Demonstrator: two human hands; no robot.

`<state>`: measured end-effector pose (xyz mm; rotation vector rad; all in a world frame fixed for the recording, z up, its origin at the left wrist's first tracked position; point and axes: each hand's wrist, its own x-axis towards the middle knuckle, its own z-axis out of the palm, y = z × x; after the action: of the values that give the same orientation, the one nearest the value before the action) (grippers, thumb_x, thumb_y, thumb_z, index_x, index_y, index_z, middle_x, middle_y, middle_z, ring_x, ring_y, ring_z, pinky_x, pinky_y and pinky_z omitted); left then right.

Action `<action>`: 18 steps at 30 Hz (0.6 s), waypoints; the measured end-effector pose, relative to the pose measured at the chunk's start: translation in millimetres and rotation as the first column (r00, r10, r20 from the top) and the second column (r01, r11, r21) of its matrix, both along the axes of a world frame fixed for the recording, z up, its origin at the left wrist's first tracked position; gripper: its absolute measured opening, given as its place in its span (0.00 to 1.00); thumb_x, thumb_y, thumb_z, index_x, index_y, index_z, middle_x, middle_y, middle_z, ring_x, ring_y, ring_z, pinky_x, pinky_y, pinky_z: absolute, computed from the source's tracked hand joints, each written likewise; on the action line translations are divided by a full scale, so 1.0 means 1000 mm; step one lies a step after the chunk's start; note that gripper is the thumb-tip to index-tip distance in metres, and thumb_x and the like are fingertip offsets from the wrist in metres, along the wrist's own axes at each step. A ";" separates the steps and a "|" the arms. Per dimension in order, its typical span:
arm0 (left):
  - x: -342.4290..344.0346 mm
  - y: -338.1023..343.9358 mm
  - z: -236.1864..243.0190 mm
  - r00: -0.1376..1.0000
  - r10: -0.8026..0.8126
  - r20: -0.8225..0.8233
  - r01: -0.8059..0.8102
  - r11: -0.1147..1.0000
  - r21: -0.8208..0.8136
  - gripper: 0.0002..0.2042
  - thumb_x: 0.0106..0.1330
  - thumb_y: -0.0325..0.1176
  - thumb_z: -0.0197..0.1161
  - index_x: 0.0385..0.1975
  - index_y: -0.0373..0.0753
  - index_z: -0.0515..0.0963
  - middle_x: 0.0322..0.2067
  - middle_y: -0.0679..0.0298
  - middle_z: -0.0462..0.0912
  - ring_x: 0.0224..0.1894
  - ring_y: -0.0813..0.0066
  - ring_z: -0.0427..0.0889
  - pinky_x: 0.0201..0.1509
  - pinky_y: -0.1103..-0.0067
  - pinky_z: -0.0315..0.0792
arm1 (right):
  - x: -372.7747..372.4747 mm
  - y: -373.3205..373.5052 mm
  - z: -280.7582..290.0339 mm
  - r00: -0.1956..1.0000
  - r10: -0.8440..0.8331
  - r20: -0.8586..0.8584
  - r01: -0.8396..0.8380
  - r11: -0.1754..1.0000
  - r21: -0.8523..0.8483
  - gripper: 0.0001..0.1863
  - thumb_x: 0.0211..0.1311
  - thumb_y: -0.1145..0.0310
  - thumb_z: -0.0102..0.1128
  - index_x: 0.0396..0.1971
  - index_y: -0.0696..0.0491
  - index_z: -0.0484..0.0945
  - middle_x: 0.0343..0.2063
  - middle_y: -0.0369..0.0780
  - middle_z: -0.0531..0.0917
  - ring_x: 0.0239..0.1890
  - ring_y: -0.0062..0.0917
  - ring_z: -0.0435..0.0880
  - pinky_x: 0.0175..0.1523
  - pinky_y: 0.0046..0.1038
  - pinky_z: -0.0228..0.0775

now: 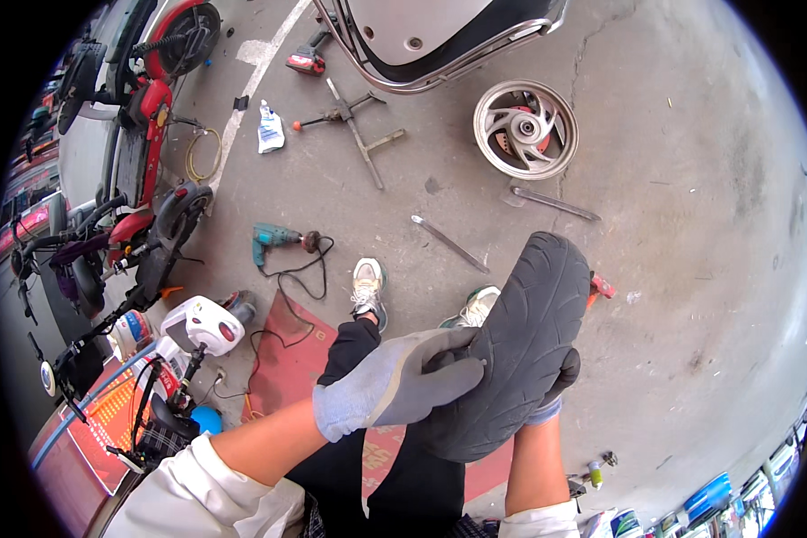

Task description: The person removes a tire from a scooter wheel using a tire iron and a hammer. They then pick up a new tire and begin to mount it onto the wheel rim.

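At the left, a teal corded power drill lay on the concrete, its looping black cord trailing near a white lace-up shoe on the person's left foot; a backward step could have snagged the cord and cost the person balance.

Next came the left hand, in a grey-coated, pale-blue-cuffed glove, thumb and fingers partly curled against the tyre's near left side; whether they pinched anything small could not be told. A sharp bit lodged in the rubber might have pierced the glove.

A narrow flat steel bar lay ahead of the feet, liable to roll or slide if trodden on.

The grooved black rubber tyre was held tilted above the legs, between both hands. The right hand, in a dark-fingered glove, was curled round its right edge, mostly hidden behind it. That hand seemed the main support, so a slackened grip could have dropped the tyre onto the feet.
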<state>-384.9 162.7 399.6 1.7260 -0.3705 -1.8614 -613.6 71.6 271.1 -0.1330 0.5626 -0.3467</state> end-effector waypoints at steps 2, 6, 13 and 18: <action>-0.017 0.019 -0.013 0.949 -0.103 0.297 0.180 0.953 -0.245 0.32 0.68 0.51 0.62 0.68 0.41 0.67 0.51 0.49 0.80 0.51 0.64 0.78 0.58 0.72 0.72 | -0.013 0.011 0.008 0.991 -0.089 -0.101 0.088 0.996 -0.009 0.49 0.60 0.36 0.55 0.74 0.51 0.54 0.71 0.43 0.62 0.71 0.40 0.63 0.75 0.46 0.56; -0.041 0.014 -0.009 0.939 0.192 -0.284 -0.246 0.954 -0.168 0.45 0.60 0.48 0.71 0.72 0.33 0.56 0.69 0.44 0.60 0.69 0.54 0.66 0.72 0.67 0.60 | -0.020 0.016 0.031 0.953 -0.249 -0.175 0.254 0.967 0.005 0.46 0.64 0.34 0.48 0.74 0.48 0.55 0.72 0.42 0.62 0.72 0.40 0.61 0.75 0.45 0.54; -0.053 -0.010 0.002 0.997 -0.038 0.065 0.055 0.955 -0.292 0.53 0.54 0.50 0.75 0.74 0.35 0.50 0.66 0.44 0.66 0.69 0.51 0.66 0.71 0.66 0.61 | -0.070 0.026 -0.009 0.838 -0.453 -0.305 0.498 0.863 0.084 0.47 0.60 0.35 0.50 0.74 0.50 0.55 0.71 0.43 0.62 0.71 0.41 0.63 0.74 0.46 0.56; -0.051 -0.021 0.004 0.998 -0.024 0.063 0.041 0.953 -0.300 0.52 0.54 0.48 0.74 0.75 0.36 0.51 0.63 0.43 0.68 0.67 0.48 0.69 0.70 0.66 0.63 | -0.058 0.009 -0.001 0.833 -0.545 -0.093 0.553 0.818 0.159 0.48 0.59 0.36 0.50 0.74 0.50 0.56 0.72 0.44 0.62 0.71 0.40 0.63 0.75 0.46 0.54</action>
<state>-436.0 141.8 404.0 1.5744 -0.6736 -1.6776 -671.3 80.7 270.1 0.2076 0.6693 -0.8586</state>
